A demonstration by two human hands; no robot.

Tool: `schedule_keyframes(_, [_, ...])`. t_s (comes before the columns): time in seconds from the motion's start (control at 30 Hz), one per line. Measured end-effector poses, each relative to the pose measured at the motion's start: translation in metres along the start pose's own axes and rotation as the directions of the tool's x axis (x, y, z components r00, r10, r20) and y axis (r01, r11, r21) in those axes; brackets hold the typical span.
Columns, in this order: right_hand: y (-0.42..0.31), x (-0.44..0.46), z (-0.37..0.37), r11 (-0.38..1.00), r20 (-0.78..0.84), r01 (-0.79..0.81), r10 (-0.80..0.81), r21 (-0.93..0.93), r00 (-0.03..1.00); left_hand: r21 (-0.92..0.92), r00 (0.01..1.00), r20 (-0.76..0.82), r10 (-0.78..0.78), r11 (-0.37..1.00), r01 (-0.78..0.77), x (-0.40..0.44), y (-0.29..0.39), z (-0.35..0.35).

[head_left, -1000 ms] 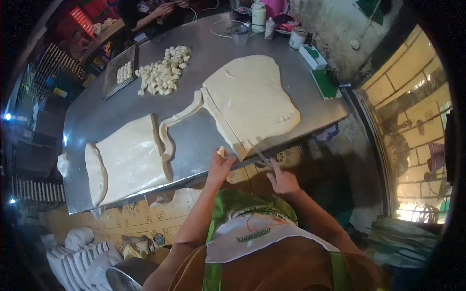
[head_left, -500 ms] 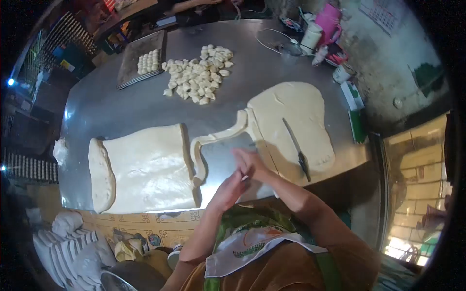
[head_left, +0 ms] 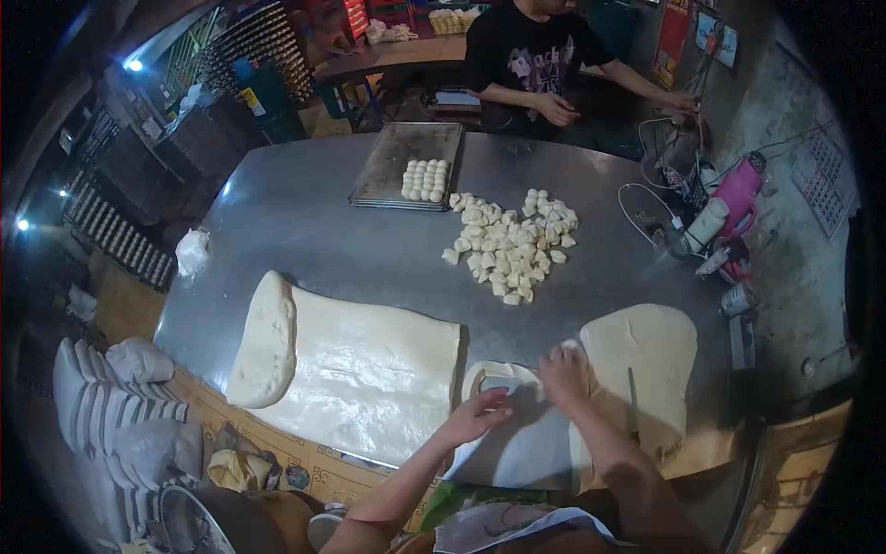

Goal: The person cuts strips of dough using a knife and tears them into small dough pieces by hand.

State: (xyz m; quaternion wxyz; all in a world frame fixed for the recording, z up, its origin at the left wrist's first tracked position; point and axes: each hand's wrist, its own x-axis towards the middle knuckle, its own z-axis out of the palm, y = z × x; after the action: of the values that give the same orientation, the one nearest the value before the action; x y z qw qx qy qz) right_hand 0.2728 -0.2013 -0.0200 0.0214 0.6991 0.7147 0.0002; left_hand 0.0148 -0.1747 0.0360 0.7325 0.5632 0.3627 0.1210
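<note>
My right hand is closed on the upper end of a narrow dough strip, beside the left edge of a flat dough piece. A knife with a dark handle lies on that piece, partly behind my forearm. My left hand is open, fingers apart, over the metal table just below the strip and near the right edge of a large dough sheet. The sheet's left end is folded into a thick roll. My hands hide parts of the strip.
Many small dough chunks lie in a pile beyond my hands. Behind them a tray holds rows of dough balls. A pink jug and cables stand at the right. Across the table is another person.
My hands, together before, have moved apart; the right now grips the strip and the left has opened. The view has tilted up and shifted left, showing the person across the table.
</note>
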Motion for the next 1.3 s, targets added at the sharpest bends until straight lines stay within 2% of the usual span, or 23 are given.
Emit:
schedule_keyframes(0.07, [-0.009,-0.027,-0.001,0.994,-0.14,0.004,0.012,0.11,0.99,0.005,0.999,0.006,0.047,0.999,-0.047,0.009,-0.005,0.007])
schedule_keyframes(0.1, [-0.001,-0.03,-0.004,0.994,-0.144,0.005,0.01,0.106,0.99,0.107,0.995,-0.014,0.099,0.99,-0.097,0.013,-0.007,0.011])
schedule_keyframes(0.13, [0.01,-0.028,-0.015,0.931,-0.162,-0.116,0.181,0.346,0.97,0.207,0.987,-0.037,0.156,0.967,-0.145,0.017,-0.004,0.015])
schedule_keyframes(0.2, [0.021,-0.036,-0.027,0.589,-0.049,-0.28,0.479,0.758,0.876,0.309,0.977,-0.076,0.201,0.936,-0.169,0.007,-0.001,0.032])
schedule_keyframes(0.37, [0.022,-0.045,-0.002,0.599,-0.097,-0.255,0.492,0.759,0.865,0.418,0.978,-0.086,0.188,0.898,-0.136,-0.02,0.03,0.07])
schedule_keyframes(0.47, [0.014,-0.073,-0.007,0.59,0.022,-0.175,0.258,0.788,0.966,0.474,0.974,-0.09,0.209,0.869,-0.143,-0.031,0.026,0.092])
schedule_keyframes(0.5, [0.008,-0.08,-0.016,0.586,0.017,-0.167,0.251,0.793,0.968,0.591,0.942,-0.076,0.328,0.775,-0.222,-0.032,0.023,0.095])
schedule_keyframes(0.57, [-0.012,-0.1,-0.061,0.505,-0.144,0.214,-0.175,0.836,0.974,0.784,0.849,0.008,0.529,0.524,-0.334,-0.032,0.015,0.098])
schedule_keyframes(0.6, [-0.019,-0.108,-0.073,0.496,-0.139,0.21,-0.176,0.843,0.974,0.785,0.855,0.005,0.518,0.527,-0.324,-0.03,0.008,0.098])
schedule_keyframes(0.73, [-0.021,-0.109,-0.117,0.42,-0.3,0.394,-0.272,0.818,0.914,0.712,0.783,0.205,0.588,0.459,-0.531,0.006,0.005,0.096])
schedule_keyframes(0.8, [-0.015,-0.116,-0.125,0.051,-0.163,0.164,-0.03,0.985,0.986,0.427,0.856,-0.013,0.517,0.777,-0.463,0.005,0.018,0.116])
schedule_keyframes(0.83, [-0.011,-0.119,-0.128,-0.162,-0.059,0.072,0.086,0.984,0.995,0.244,0.894,-0.085,0.44,0.879,-0.409,0.007,0.021,0.123])
schedule_keyframes(0.87, [-0.005,-0.117,-0.13,-0.155,-0.055,0.075,0.13,0.985,0.99,0.237,0.898,-0.042,0.438,0.877,-0.417,0.012,0.02,0.121])
schedule_keyframes(0.9, [0.003,-0.114,-0.13,-0.094,-0.137,0.154,0.169,0.984,0.976,-0.03,0.951,-0.053,0.304,0.952,-0.305,0.017,0.017,0.114])
schedule_keyframes(0.93, [0.012,-0.112,-0.127,-0.023,-0.217,0.226,0.205,0.974,0.954,-0.287,0.988,-0.019,0.152,0.946,-0.151,0.021,0.017,0.109])
schedule_keyframes(0.97, [0.014,-0.116,-0.122,0.025,-0.255,0.257,0.25,0.966,0.934,-0.28,0.988,0.04,0.148,0.951,-0.131,0.016,0.028,0.11])
schedule_keyframes(1.0, [0.016,-0.121,-0.118,0.075,-0.292,0.282,0.293,0.956,0.911,-0.389,0.972,0.063,0.227,0.902,-0.185,0.003,0.047,0.113])
schedule_keyframes(1.03, [0.007,-0.122,-0.113,0.193,-0.233,0.194,0.204,0.962,0.951,-0.498,0.952,0.074,0.299,0.838,-0.224,-0.004,0.058,0.111])
schedule_keyframes(1.07, [0.003,-0.123,-0.108,0.254,-0.189,0.139,0.183,0.957,0.965,-0.496,0.948,0.126,0.292,0.846,-0.195,-0.002,0.054,0.102])
schedule_keyframes(1.13, [0.001,-0.122,-0.098,0.398,-0.102,0.029,0.163,0.917,0.981,-0.281,0.942,0.11,0.316,0.919,-0.275,0.004,0.037,0.082])
schedule_keyframes(1.17, [0.002,-0.12,-0.095,0.472,-0.055,-0.028,0.162,0.881,0.985,-0.284,0.939,0.141,0.313,0.922,-0.264,0.001,0.037,0.078])
schedule_keyframes(1.23, [-0.004,-0.113,-0.092,0.535,-0.002,-0.102,0.19,0.839,0.982,-0.515,0.94,0.052,0.336,0.816,-0.263,-0.008,0.037,0.066])
schedule_keyframes(1.3, [-0.008,-0.101,-0.092,0.405,-0.05,-0.052,0.238,0.913,0.97,-0.621,0.943,0.03,0.332,0.745,-0.243,-0.011,0.042,0.057])
